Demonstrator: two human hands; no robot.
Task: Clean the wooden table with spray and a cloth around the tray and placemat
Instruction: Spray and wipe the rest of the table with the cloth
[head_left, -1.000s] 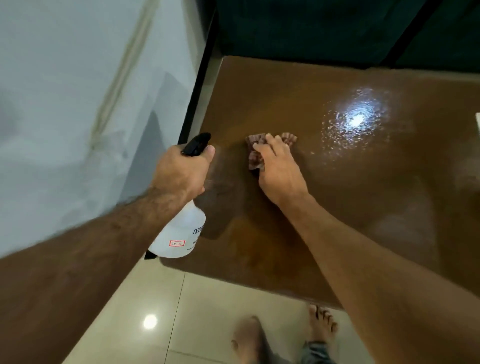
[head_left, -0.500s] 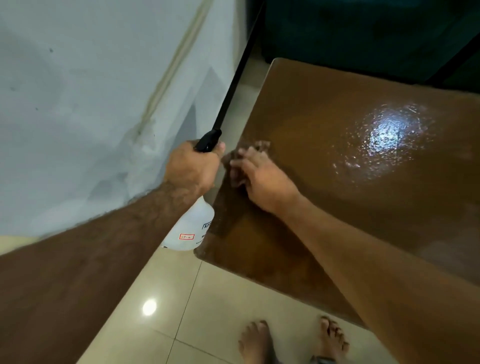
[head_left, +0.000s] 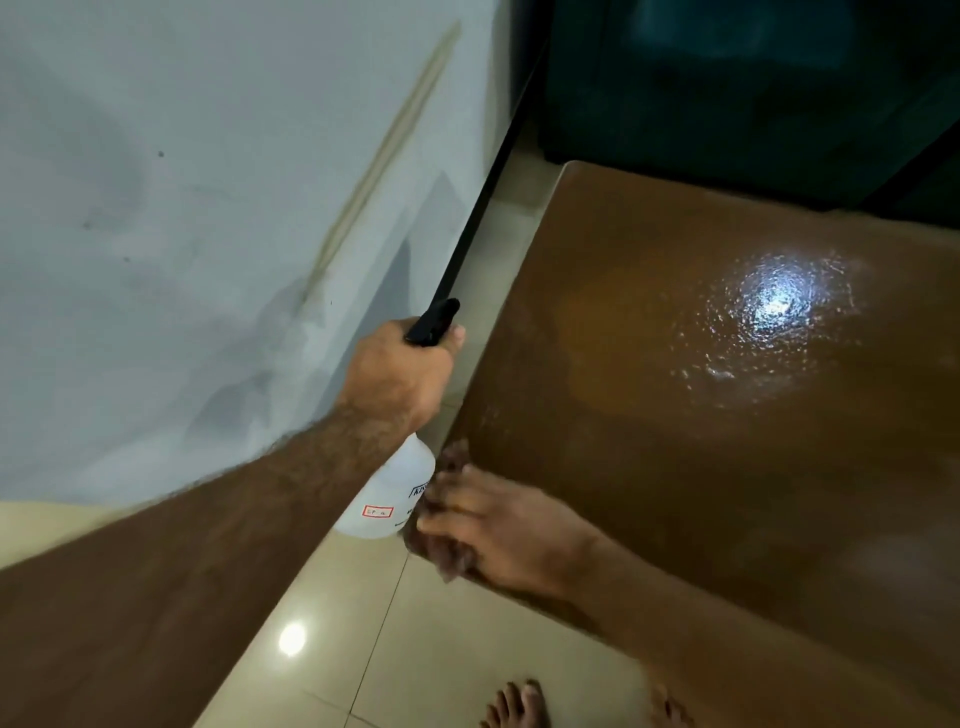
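Left grip (head_left: 397, 371) is curled tight round the black trigger head of the spray bottle (head_left: 387, 499), arm stretched forward, holding the white plastic bottle beside the worktop (head_left: 701, 415) corner. Right grip (head_left: 498, 525) lies palm down with fingers spread flat, pressing a dark checked cloth (head_left: 452, 460) onto the near left corner; both are motion-blurred. Brown wood is glossy and wet, beaded under a light reflection. Pale glazed tiles cover the floor (head_left: 415, 649).
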